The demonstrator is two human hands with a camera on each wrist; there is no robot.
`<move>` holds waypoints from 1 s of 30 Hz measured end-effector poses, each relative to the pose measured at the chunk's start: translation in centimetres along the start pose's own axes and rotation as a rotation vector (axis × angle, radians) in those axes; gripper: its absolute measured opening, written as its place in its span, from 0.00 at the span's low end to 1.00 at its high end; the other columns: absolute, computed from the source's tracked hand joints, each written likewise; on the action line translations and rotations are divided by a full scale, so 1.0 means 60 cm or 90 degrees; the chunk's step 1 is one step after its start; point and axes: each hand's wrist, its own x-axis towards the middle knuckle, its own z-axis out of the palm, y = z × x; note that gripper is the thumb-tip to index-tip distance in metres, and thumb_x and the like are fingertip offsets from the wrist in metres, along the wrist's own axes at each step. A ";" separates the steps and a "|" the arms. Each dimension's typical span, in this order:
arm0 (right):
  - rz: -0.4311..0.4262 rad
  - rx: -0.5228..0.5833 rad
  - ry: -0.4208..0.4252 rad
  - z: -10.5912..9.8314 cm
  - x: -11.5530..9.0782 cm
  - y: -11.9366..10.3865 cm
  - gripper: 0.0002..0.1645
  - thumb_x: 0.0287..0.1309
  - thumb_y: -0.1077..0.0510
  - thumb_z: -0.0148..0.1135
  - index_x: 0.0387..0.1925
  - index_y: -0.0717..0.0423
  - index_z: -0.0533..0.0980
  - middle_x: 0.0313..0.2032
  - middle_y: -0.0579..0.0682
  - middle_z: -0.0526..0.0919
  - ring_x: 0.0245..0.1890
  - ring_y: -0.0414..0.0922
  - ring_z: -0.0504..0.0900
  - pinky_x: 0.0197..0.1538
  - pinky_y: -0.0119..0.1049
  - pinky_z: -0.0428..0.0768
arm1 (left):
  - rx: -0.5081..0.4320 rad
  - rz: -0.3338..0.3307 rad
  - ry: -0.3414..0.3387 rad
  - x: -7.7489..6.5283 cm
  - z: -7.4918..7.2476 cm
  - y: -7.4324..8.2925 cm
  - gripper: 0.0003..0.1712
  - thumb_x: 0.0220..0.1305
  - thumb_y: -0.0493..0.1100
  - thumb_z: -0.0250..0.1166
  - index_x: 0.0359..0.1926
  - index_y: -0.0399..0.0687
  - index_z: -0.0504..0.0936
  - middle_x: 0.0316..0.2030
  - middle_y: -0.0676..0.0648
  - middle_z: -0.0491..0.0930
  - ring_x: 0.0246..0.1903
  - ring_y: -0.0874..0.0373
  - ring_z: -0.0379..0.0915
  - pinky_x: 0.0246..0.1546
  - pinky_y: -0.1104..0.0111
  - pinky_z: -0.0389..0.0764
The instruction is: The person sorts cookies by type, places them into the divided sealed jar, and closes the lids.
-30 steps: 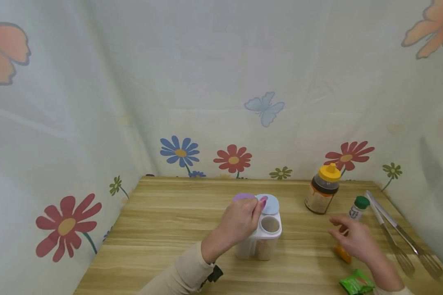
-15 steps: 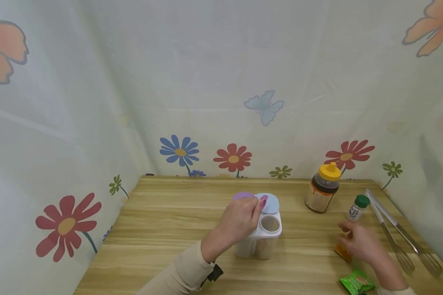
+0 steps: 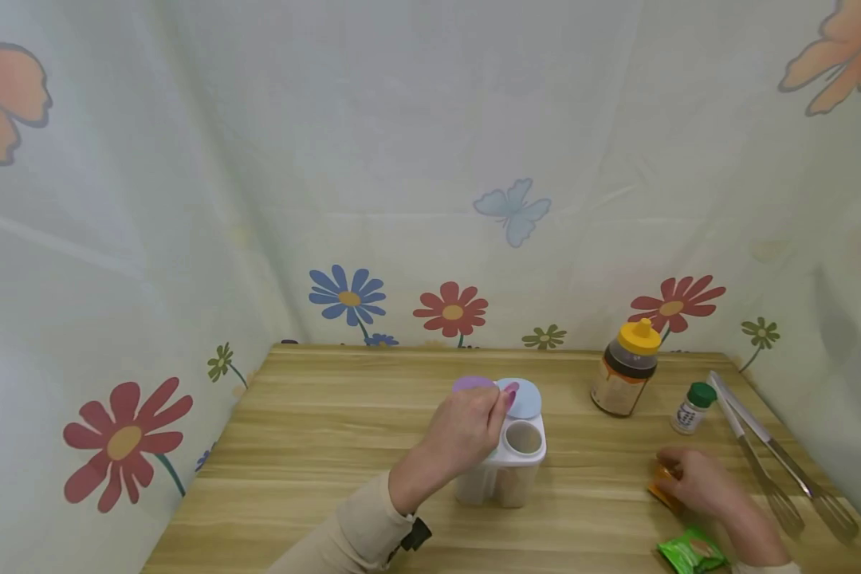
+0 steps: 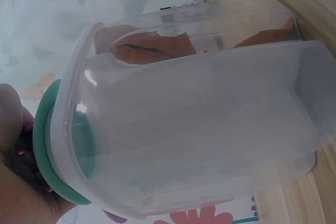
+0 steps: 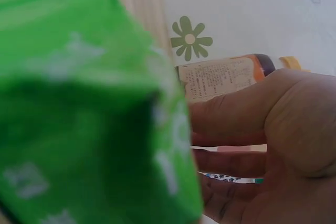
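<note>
A clear storage container (image 4: 199, 108) with a white top stands on the table; brown packets (image 4: 152, 48) show inside it. My left hand (image 3: 466, 426) is curled over its top, above the green lid (image 4: 44, 140), and holds what looks like a pink lid (image 3: 511, 391), mostly hidden by the hand. A purple lid (image 3: 472, 383) and a blue lid (image 3: 524, 400) cover the back compartments; the front right round opening (image 3: 523, 438) is uncovered. My right hand (image 3: 699, 482) pinches a small orange packet (image 3: 662, 484) low over the table.
A green packet (image 3: 692, 550) lies just below my right hand and fills the near part of the right wrist view. Behind stand a green-capped shaker bottle (image 3: 693, 408) and a yellow-capped jar (image 3: 624, 373). Tongs (image 3: 764, 438) lie along the right edge.
My right hand has come down and closed its fingers on the orange packet, uncovering the shaker bottle. The left hand and container have stayed in place.
</note>
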 end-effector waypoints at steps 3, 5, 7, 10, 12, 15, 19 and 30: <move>0.002 -0.012 -0.007 0.003 0.001 0.001 0.27 0.52 0.59 0.69 0.49 0.74 0.75 0.42 0.66 0.83 0.41 0.59 0.83 0.43 0.54 0.80 | 0.001 0.004 0.002 -0.001 -0.001 0.000 0.22 0.72 0.46 0.54 0.18 0.52 0.66 0.14 0.57 0.59 0.15 0.67 0.54 0.16 0.80 0.53; 0.006 -0.024 -0.008 0.003 0.001 0.001 0.28 0.51 0.58 0.70 0.49 0.75 0.75 0.41 0.66 0.83 0.40 0.59 0.82 0.42 0.54 0.79 | 0.001 0.009 0.007 -0.001 -0.001 0.001 0.22 0.72 0.46 0.55 0.18 0.51 0.66 0.14 0.57 0.59 0.15 0.67 0.54 0.16 0.80 0.53; 0.013 -0.033 -0.010 0.002 0.002 0.001 0.29 0.51 0.58 0.70 0.50 0.76 0.74 0.40 0.66 0.83 0.40 0.59 0.82 0.43 0.55 0.79 | 0.001 0.011 0.011 0.000 0.000 0.001 0.22 0.72 0.46 0.55 0.18 0.52 0.66 0.14 0.57 0.59 0.15 0.66 0.54 0.16 0.80 0.53; 0.018 -0.038 -0.017 0.001 0.002 0.000 0.31 0.51 0.58 0.71 0.50 0.77 0.73 0.40 0.67 0.83 0.41 0.60 0.82 0.43 0.55 0.79 | 0.000 0.010 0.015 0.001 0.001 0.000 0.23 0.72 0.47 0.55 0.18 0.51 0.65 0.13 0.57 0.59 0.15 0.66 0.54 0.16 0.79 0.52; 0.021 -0.035 -0.019 0.001 0.003 -0.001 0.31 0.50 0.58 0.71 0.51 0.76 0.73 0.39 0.66 0.83 0.40 0.59 0.82 0.43 0.55 0.79 | 0.001 0.011 0.015 0.001 0.001 0.000 0.23 0.72 0.47 0.55 0.18 0.52 0.65 0.13 0.57 0.58 0.15 0.66 0.54 0.16 0.79 0.52; 0.016 -0.036 -0.012 0.004 0.002 -0.002 0.31 0.49 0.59 0.71 0.50 0.75 0.73 0.37 0.64 0.83 0.39 0.58 0.82 0.41 0.54 0.79 | 0.004 0.017 0.018 0.001 0.002 -0.002 0.23 0.72 0.46 0.56 0.18 0.51 0.65 0.14 0.57 0.58 0.15 0.65 0.53 0.16 0.79 0.52; 0.015 -0.039 0.007 0.005 0.002 -0.002 0.28 0.48 0.59 0.72 0.48 0.73 0.75 0.34 0.59 0.84 0.36 0.54 0.82 0.38 0.50 0.79 | 0.008 0.022 0.024 0.003 0.002 -0.002 0.23 0.72 0.46 0.56 0.17 0.51 0.65 0.13 0.56 0.58 0.15 0.65 0.53 0.16 0.79 0.52; 0.049 -0.032 0.010 0.000 -0.001 -0.007 0.23 0.46 0.57 0.75 0.42 0.66 0.79 0.33 0.53 0.83 0.33 0.48 0.80 0.34 0.45 0.77 | 0.004 0.010 0.016 0.002 -0.001 0.001 0.23 0.72 0.47 0.55 0.17 0.51 0.65 0.13 0.56 0.58 0.15 0.65 0.54 0.16 0.79 0.52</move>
